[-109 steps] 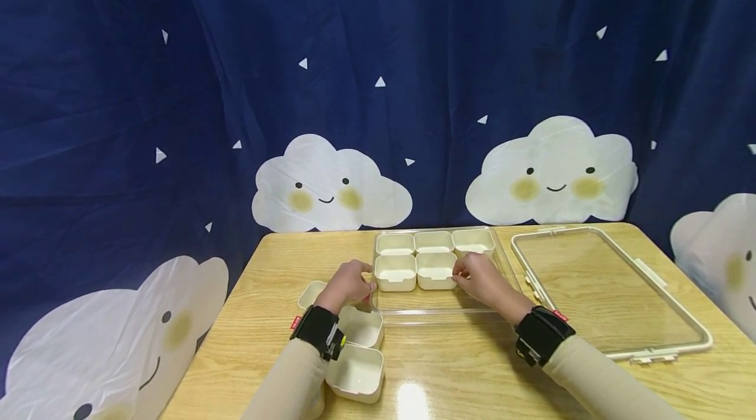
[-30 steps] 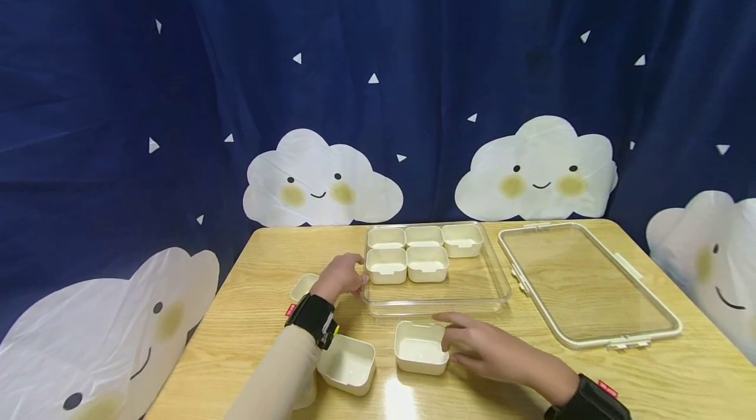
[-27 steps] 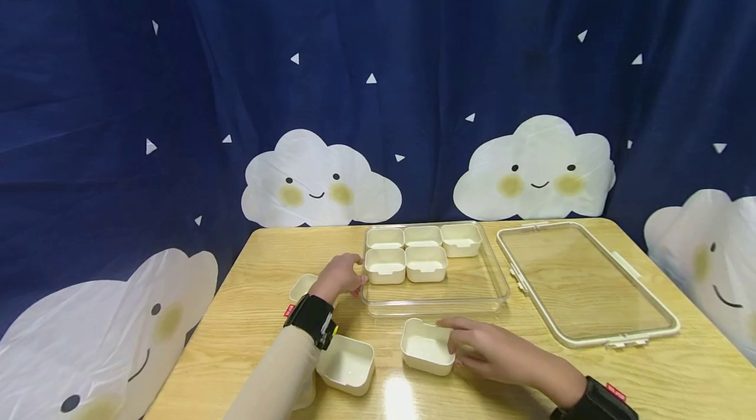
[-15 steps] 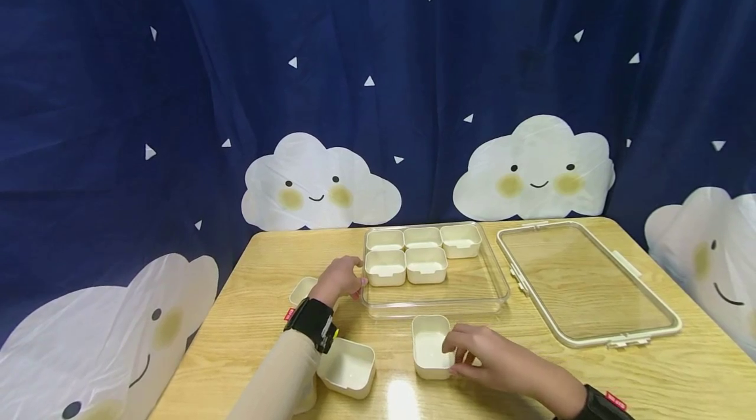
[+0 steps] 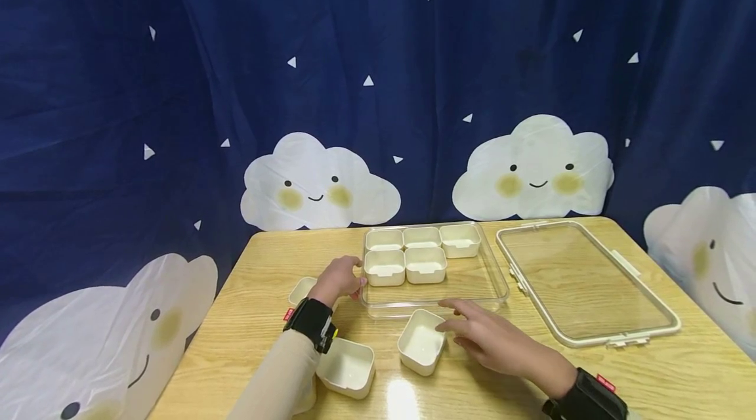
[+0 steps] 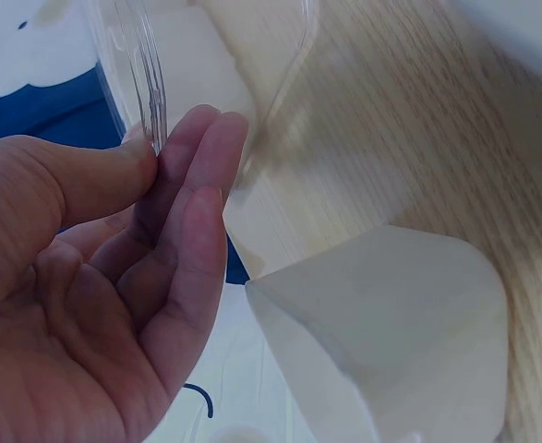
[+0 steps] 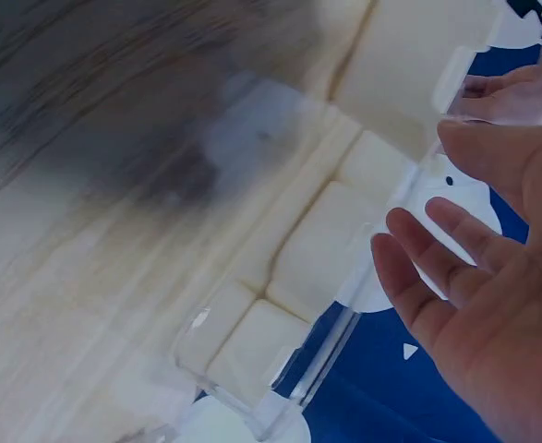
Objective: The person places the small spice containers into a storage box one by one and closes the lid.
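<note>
My left hand (image 5: 341, 279) pinches the left rim of a clear plastic box (image 5: 472, 283); the left wrist view shows thumb and fingers at the clear rim (image 6: 150, 92). Inside it, several small cream bins fill the back row and the front row's left part, among them a front bin (image 5: 426, 266). My right hand (image 5: 493, 341) is spread with loose fingers beside a loose cream bin (image 5: 420, 344), fingertips at its right edge. That bin sits turned at an angle in front of the clear box. The right wrist view shows the right palm (image 7: 501, 305) holding nothing.
Another cream bin (image 5: 347, 367) stands by my left forearm, and a smaller one (image 5: 302, 289) lies left of my left wrist. Part of a further bin shows under the sleeve. A clear lid with a cream frame (image 5: 587, 285) lies on the wooden table (image 5: 277, 252) at right.
My right hand has left the bins in the clear box and come forward. The loose bin went from beside my left arm to the middle and has been turned. My left hand stays at the rim.
</note>
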